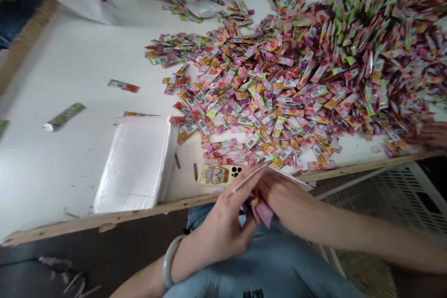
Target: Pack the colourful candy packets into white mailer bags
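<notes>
A: Layout?
B: White wood-edged table [63, 153], heap of multicoloured glossy sachets [296, 74] on it.
A: Hands?
B: Left hand [225, 223] curled round small pink-and-yellow packet [264, 214], above lap, just off table edge. Right hand [277, 193] against it, fingers hidden; can't tell grip.

There's just the one camera, up on the worker's head, looking forward and steeply down over the near edge of the surface [70, 163]. It sits close above the left grip [225, 223] and right grip [275, 191], low in the view by that edge, with the worker's own clothing [275, 260] beneath. The near edge slants up toward the right, and the view reaches right across to the far edge, along the top.
</notes>
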`<state>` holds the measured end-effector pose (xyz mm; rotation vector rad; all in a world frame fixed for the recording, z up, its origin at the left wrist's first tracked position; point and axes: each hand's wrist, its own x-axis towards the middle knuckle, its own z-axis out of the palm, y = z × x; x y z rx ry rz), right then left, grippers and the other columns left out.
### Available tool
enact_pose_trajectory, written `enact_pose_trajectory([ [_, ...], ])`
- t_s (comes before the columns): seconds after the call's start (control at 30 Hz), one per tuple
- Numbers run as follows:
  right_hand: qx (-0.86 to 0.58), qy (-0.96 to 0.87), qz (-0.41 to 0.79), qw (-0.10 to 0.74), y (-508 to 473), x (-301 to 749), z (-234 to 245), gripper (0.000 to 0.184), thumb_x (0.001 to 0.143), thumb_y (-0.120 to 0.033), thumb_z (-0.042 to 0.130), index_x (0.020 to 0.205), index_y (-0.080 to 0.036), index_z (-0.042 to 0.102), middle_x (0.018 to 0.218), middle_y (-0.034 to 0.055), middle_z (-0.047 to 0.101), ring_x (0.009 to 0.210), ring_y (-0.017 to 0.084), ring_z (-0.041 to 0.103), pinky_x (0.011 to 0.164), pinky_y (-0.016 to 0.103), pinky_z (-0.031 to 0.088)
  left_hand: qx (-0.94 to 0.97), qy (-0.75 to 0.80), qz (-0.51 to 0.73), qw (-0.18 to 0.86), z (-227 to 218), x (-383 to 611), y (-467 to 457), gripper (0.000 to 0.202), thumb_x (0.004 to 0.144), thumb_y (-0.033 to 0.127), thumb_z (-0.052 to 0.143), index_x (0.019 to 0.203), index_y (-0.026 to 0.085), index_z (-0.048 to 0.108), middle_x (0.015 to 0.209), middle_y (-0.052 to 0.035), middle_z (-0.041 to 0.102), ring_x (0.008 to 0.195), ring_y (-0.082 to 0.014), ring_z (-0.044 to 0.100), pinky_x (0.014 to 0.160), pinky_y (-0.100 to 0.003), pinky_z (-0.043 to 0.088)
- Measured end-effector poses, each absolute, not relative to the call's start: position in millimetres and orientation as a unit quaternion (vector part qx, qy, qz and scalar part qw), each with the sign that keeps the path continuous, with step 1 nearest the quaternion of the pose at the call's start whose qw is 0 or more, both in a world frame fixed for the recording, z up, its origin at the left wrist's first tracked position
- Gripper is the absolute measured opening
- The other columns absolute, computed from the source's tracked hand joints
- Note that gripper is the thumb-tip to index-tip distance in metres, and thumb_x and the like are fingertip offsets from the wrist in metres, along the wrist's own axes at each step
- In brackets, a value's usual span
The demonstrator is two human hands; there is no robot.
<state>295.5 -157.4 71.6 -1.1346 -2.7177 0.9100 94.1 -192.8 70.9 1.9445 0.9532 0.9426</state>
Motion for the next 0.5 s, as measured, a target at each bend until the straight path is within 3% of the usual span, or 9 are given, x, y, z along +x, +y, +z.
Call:
enact_pose_trajectory([
  [0.1, -0.304, -0.889, 0.342, -0.016, -149, 292, 89, 0.029, 0.09, -0.006, 0.05, 0.108, -0.014, 0.071, 0.113, 0.0135, 0.077, 0.108, 0.028, 0.073, 0.101, 0.045, 0.06, 0.769, 0.372, 0.338, 0.396, 71, 96, -191, 0.092, 0.08, 0.0, 0.053, 0.166, 0.021, 0.028, 0.167, -0.0151, 0.042, 0.156, -0.0314, 0.04, 0.126, -0.053, 0.042],
  [0.17, -0.291, -0.885, 0.364, -0.005, -142, 305, 119, 0.027, 0.093, -0.016, 0.062, 0.118, -0.015, 0.071, 0.128, 0.0145, 0.073, 0.122, 0.029, 0.069, 0.108, 0.043, 0.057, 0.751, 0.381, 0.358, 0.404, 73, 93, -191, 0.09, 0.081, 0.0, 0.053, 0.165, 0.022, 0.031, 0.166, -0.0138, 0.044, 0.154, -0.0312, 0.042, 0.126, -0.052, 0.042],
  [0.23, -0.321, -0.869, 0.374, 0.048, -131, 328, 147, 0.048, 0.091, -0.034, 0.076, 0.136, -0.022, 0.067, 0.143, 0.0127, 0.067, 0.132, 0.029, 0.064, 0.11, 0.04, 0.055, 0.723, 0.391, 0.392, 0.412, 76, 88, -191, 0.085, 0.084, -0.002, 0.051, 0.164, 0.025, 0.036, 0.164, -0.011, 0.048, 0.153, -0.029, 0.045, 0.126, -0.049, 0.042],
  [0.27, -0.329, -0.852, 0.397, 0.086, -121, 340, 154, 0.053, 0.088, -0.044, 0.079, 0.137, -0.026, 0.067, 0.142, 0.0106, 0.068, 0.129, 0.028, 0.067, 0.105, 0.038, 0.058, 0.711, 0.395, 0.406, 0.417, 77, 85, -191, 0.084, 0.085, -0.003, 0.049, 0.163, 0.026, 0.038, 0.162, -0.0096, 0.05, 0.152, -0.0278, 0.047, 0.126, -0.048, 0.042],
  [0.33, -0.338, -0.803, 0.463, 0.163, -92, 358, 147, 0.044, 0.086, -0.058, 0.077, 0.117, -0.028, 0.076, 0.112, 0.0077, 0.079, 0.1, 0.025, 0.077, 0.085, 0.034, 0.063, 0.698, 0.403, 0.412, 0.424, 79, 81, -192, 0.081, 0.086, -0.004, 0.048, 0.161, 0.028, 0.042, 0.16, -0.0079, 0.053, 0.15, -0.0266, 0.049, 0.126, -0.045, 0.042],
  [0.4, -0.392, -0.745, 0.497, 0.21, -53, 360, 112, 0.04, 0.09, -0.062, 0.069, 0.096, -0.023, 0.073, 0.079, 0.0045, 0.076, 0.067, 0.021, 0.072, 0.062, 0.032, 0.059, 0.701, 0.405, 0.403, 0.426, 79, 78, -194, 0.08, 0.086, -0.003, 0.05, 0.159, 0.027, 0.045, 0.16, -0.0074, 0.054, 0.15, -0.0267, 0.05, 0.125, -0.042, 0.044],
  [0.43, -0.47, -0.732, 0.445, 0.215, -33, 355, 89, 0.038, 0.092, -0.059, 0.067, 0.093, -0.021, 0.07, 0.073, 0.0042, 0.073, 0.062, 0.02, 0.068, 0.059, 0.031, 0.056, 0.704, 0.405, 0.399, 0.425, 79, 77, -195, 0.08, 0.085, -0.003, 0.051, 0.159, 0.027, 0.045, 0.16, -0.0075, 0.053, 0.15, -0.027, 0.049, 0.125, -0.042, 0.044],
  [0.5, -0.597, -0.732, 0.29, 0.152, 2, 339, 39, 0.031, 0.093, -0.047, 0.07, 0.1, -0.017, 0.069, 0.082, 0.0084, 0.074, 0.074, 0.023, 0.07, 0.068, 0.032, 0.054, 0.712, 0.403, 0.39, 0.423, 78, 77, -196, 0.082, 0.083, -0.003, 0.051, 0.16, 0.026, 0.045, 0.161, -0.0083, 0.052, 0.151, -0.0278, 0.048, 0.126, -0.043, 0.042],
])
